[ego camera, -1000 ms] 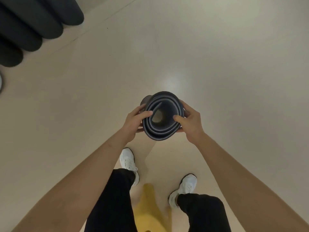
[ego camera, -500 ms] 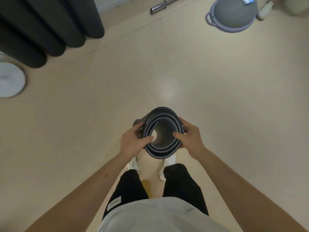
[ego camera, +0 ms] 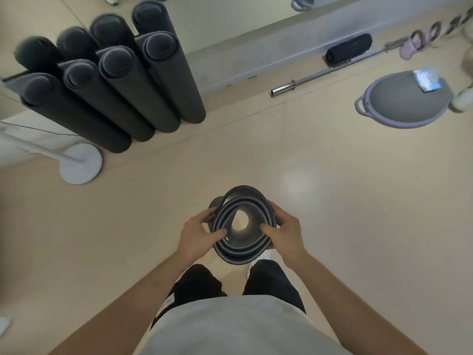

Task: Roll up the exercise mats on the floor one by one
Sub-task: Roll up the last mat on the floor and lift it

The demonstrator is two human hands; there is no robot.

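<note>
I hold a dark grey rolled exercise mat (ego camera: 243, 248) upright in front of me and look straight down into its open spiral end. My left hand (ego camera: 198, 233) grips its left side, thumb over the rim. My right hand (ego camera: 286, 233) grips the right side, thumb on the rim too. The roll is loose, with a wide hollow through which the pale floor shows. Several other rolled dark mats (ego camera: 120, 83) stand upright in a cluster against the mirrored wall at the upper left.
A white round stand base (ego camera: 80, 165) sits left of the mat cluster. A steel barbell (ego camera: 320, 76) and a black foam roller (ego camera: 349, 48) lie along the wall. A grey balance dome (ego camera: 407, 99) sits at the upper right. Beige floor (ego camera: 358, 213) surrounds me.
The view has tilted up toward the wall, showing the mat cluster, barbell and balance dome. Both hands have kept hold of the rolled mat, which now sits lower in the frame.
</note>
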